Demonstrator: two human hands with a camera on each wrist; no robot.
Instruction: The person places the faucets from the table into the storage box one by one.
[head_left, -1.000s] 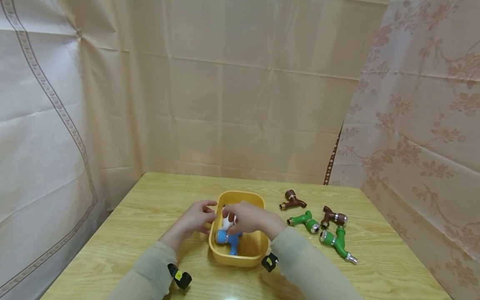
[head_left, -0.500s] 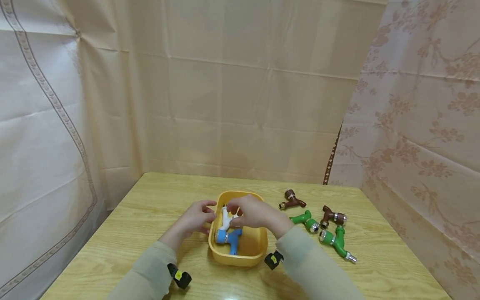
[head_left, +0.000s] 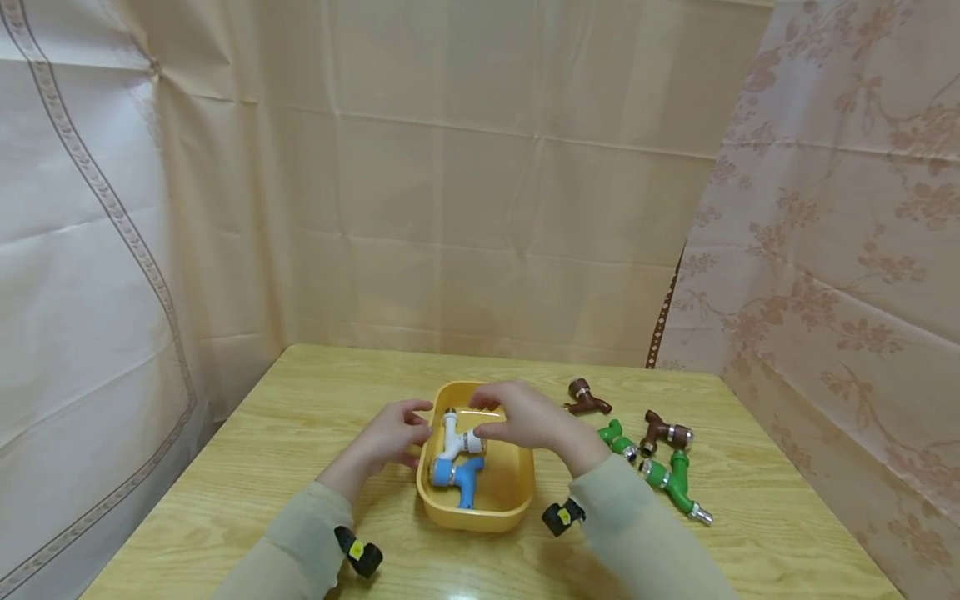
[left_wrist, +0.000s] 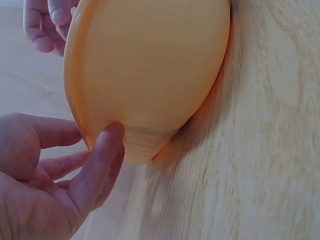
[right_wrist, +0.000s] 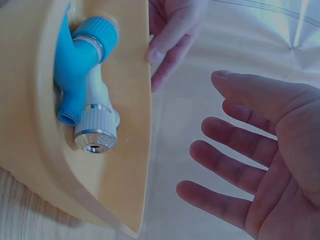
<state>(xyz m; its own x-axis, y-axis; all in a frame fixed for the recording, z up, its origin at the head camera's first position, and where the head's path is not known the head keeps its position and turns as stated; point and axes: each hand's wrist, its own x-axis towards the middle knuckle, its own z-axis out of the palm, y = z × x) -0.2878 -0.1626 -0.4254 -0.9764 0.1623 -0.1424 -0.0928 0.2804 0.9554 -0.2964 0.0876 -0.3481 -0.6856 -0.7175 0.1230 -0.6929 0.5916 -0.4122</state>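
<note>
Inside a yellow plastic basin [head_left: 480, 522] lie a white tap [head_left: 452, 442] and a blue tap [head_left: 467, 481], side by side against its left part. My left hand [head_left: 392, 433] is at the basin's left side; in the left wrist view its loosely extended fingers [left_wrist: 102, 160] touch the outer wall near the rim. Over the basin's far right part hovers my right hand [head_left: 525, 417], its fingers spread and nothing between them. The right wrist view shows that hand [right_wrist: 265, 165] apart from the taps, with the white tap's chrome-ended knob [right_wrist: 95, 132] facing the camera.
Right of the basin, two brown taps [head_left: 587, 398] [head_left: 656, 429] and two green taps [head_left: 622, 442] [head_left: 678, 485] lie on the wooden table [head_left: 247, 467]. The right forearm passes close to the nearer green one. Cloth curtains [head_left: 480, 208] hang behind and at both sides.
My right hand has let go of the white tap in the basin, then drawn up and to the right with its fingers spreading. My left hand has stayed at the basin's side.
</note>
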